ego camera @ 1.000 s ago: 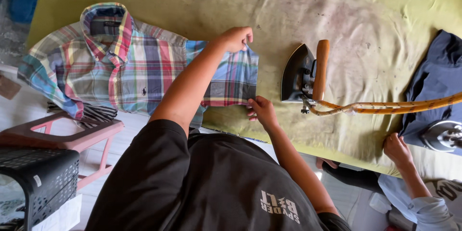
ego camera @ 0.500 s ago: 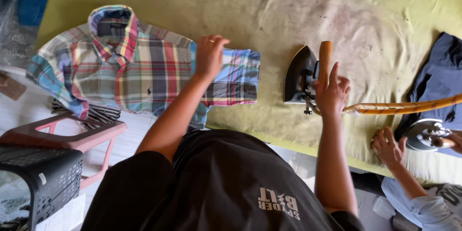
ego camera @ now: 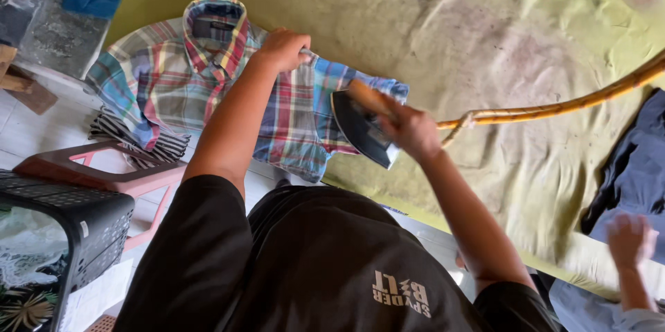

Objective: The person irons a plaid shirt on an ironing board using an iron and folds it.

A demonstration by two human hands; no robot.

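Hands at work: left hand (ego camera: 282,49) presses flat on soft plaid shirt (ego camera: 208,83); right hand (ego camera: 409,131), at three o'clock, clamps the heavy-looking iron (ego camera: 360,131) by its wooden handle.

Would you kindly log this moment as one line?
left hand: pressing plaid shirt | right hand: grip on iron, over shirt hem | surface: green cloth

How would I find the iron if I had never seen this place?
Start at the wide yellow-green cloth and find the plaid shirt lying on it. The iron is at that shirt's edge, in the right hand: dark and pointed, with a wooden handle and an orange cord.
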